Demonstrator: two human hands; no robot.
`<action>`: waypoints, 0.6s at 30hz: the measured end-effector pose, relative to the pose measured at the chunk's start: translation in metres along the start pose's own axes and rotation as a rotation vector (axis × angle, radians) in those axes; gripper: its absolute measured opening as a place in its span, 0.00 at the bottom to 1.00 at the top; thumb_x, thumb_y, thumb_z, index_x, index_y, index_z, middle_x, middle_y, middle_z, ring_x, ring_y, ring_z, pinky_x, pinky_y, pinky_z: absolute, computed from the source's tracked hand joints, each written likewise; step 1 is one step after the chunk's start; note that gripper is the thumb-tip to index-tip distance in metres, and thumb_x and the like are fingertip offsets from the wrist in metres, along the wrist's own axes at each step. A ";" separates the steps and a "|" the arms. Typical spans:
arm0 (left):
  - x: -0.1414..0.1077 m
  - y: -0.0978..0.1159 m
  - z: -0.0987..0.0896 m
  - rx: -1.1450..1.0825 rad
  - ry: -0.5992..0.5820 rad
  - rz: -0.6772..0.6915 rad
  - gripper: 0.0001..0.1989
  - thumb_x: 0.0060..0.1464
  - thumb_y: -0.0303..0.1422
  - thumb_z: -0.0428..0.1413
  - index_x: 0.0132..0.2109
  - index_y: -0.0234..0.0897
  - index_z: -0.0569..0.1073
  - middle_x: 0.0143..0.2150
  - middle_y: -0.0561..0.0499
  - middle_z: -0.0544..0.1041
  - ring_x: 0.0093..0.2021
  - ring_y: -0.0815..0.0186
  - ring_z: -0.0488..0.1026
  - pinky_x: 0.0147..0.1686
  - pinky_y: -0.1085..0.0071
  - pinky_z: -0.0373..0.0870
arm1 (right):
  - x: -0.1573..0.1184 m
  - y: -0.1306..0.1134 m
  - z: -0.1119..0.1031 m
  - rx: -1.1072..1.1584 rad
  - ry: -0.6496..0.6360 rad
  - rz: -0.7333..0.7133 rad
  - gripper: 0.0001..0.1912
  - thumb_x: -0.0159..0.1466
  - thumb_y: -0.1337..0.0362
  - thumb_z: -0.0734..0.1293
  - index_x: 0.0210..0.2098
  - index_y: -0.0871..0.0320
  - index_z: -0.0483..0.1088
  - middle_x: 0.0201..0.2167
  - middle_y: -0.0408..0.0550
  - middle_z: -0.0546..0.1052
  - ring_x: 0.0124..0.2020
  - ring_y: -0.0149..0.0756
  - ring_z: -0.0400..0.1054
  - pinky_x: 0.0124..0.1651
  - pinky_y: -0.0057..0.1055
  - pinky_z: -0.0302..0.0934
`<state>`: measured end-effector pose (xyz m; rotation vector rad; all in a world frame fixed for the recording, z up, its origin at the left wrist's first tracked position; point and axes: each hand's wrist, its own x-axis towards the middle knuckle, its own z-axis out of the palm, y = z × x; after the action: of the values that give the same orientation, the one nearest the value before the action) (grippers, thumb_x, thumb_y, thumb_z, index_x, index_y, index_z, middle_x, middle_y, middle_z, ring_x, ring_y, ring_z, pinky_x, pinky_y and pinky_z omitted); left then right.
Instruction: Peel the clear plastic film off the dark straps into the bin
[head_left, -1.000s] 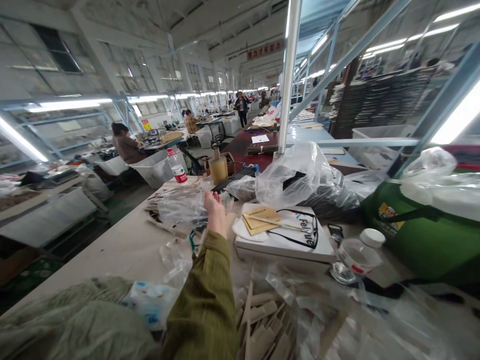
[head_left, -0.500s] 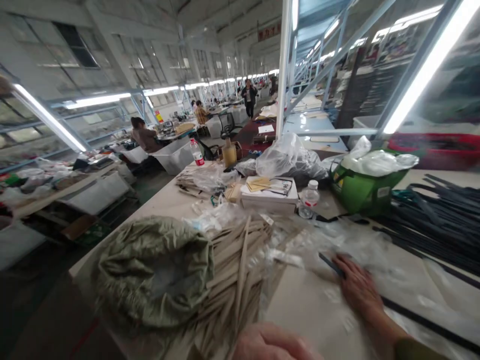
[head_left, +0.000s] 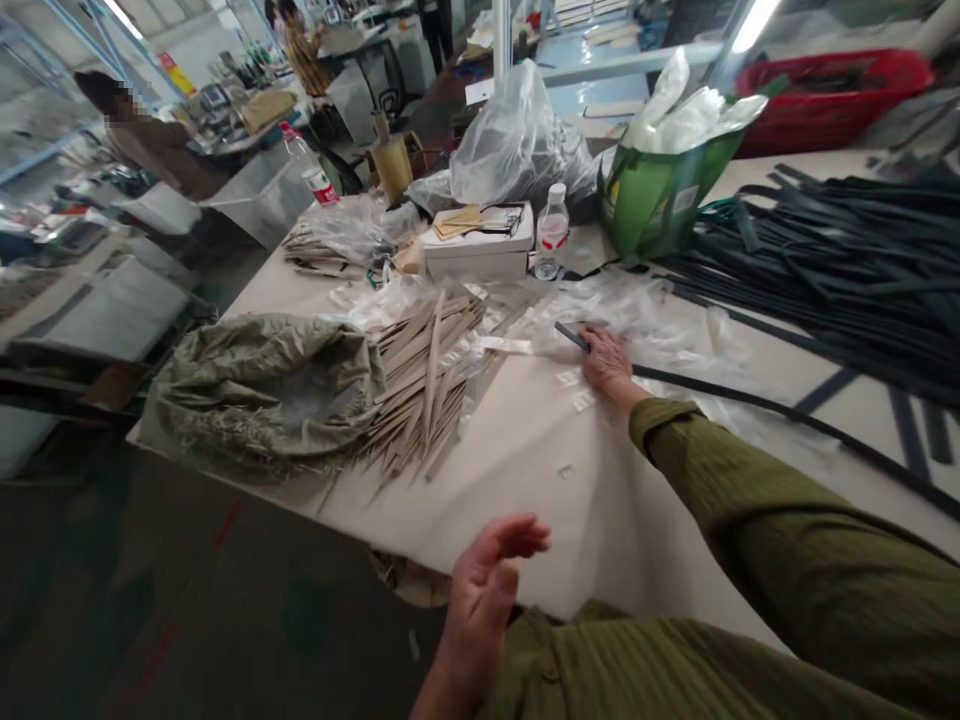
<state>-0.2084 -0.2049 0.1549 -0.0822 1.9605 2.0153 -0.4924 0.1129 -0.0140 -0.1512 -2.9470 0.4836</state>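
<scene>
Hanging above the near edge of the surface (head_left: 517, 470), the left hand (head_left: 487, 580) has bent fingers with the thumb apart from them, and nothing visible in its grasp. At one o'clock from it, the right hand (head_left: 607, 362) is closed over a dark strip (head_left: 720, 385), its fingertips partly hidden. From here, directions run from the right hand: the strip's short end pokes out at ten o'clock, its long end trails off at four. White scraps (head_left: 583, 400) lie just beside at eight.

At nine are heaped tan strips (head_left: 431, 385), and past them a green sack (head_left: 217, 370), mouth upward. Crumpled plastic (head_left: 660, 310) touches the hand from twelve to two, in the way between it and the upright green bag (head_left: 652, 200) at one. A capped bottle (head_left: 550, 245) stands at eleven, just beside a white box (head_left: 476, 262) at ten that bears yellow paper (head_left: 457, 222) and glasses (head_left: 514, 222). Black strips (head_left: 847, 250) pile up at two.

Farther off, a clear bag (head_left: 510, 145) bulges at eleven, behind the box; a pot (head_left: 392, 168) stands at ten; a red basket (head_left: 832, 115) sits between one and two. Well beyond, at ten, is a person (head_left: 157, 155) in brown.
</scene>
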 end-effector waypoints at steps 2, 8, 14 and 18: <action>0.003 -0.039 -0.002 0.342 0.096 0.079 0.26 0.63 0.49 0.48 0.60 0.41 0.72 0.61 0.40 0.73 0.60 0.52 0.70 0.61 0.52 0.64 | 0.000 -0.002 0.000 0.005 -0.001 -0.003 0.21 0.66 0.69 0.59 0.57 0.60 0.68 0.64 0.54 0.66 0.62 0.50 0.57 0.64 0.47 0.46; -0.012 -0.143 -0.005 1.260 0.063 0.147 0.35 0.56 0.40 0.59 0.69 0.40 0.60 0.70 0.40 0.61 0.70 0.48 0.55 0.67 0.45 0.54 | -0.010 -0.009 -0.024 0.016 -0.045 -0.056 0.19 0.69 0.70 0.59 0.58 0.61 0.69 0.66 0.55 0.64 0.64 0.45 0.56 0.66 0.46 0.40; -0.017 -0.167 0.017 1.236 0.012 0.129 0.40 0.53 0.40 0.59 0.70 0.46 0.55 0.71 0.44 0.57 0.71 0.46 0.53 0.68 0.40 0.53 | -0.036 0.017 -0.112 -0.027 0.258 -0.086 0.20 0.73 0.67 0.55 0.59 0.67 0.68 0.66 0.60 0.63 0.68 0.38 0.50 0.67 0.42 0.33; 0.017 -0.158 0.025 1.134 0.120 0.212 0.38 0.52 0.42 0.59 0.68 0.62 0.55 0.65 0.49 0.68 0.65 0.46 0.64 0.62 0.40 0.63 | -0.063 0.078 -0.158 0.051 0.546 0.027 0.25 0.72 0.62 0.50 0.61 0.60 0.68 0.58 0.65 0.72 0.59 0.44 0.66 0.59 0.46 0.53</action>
<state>-0.1768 -0.1770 0.0001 0.2820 2.9551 0.7273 -0.3985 0.2270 0.1002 -0.2686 -2.4002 0.4365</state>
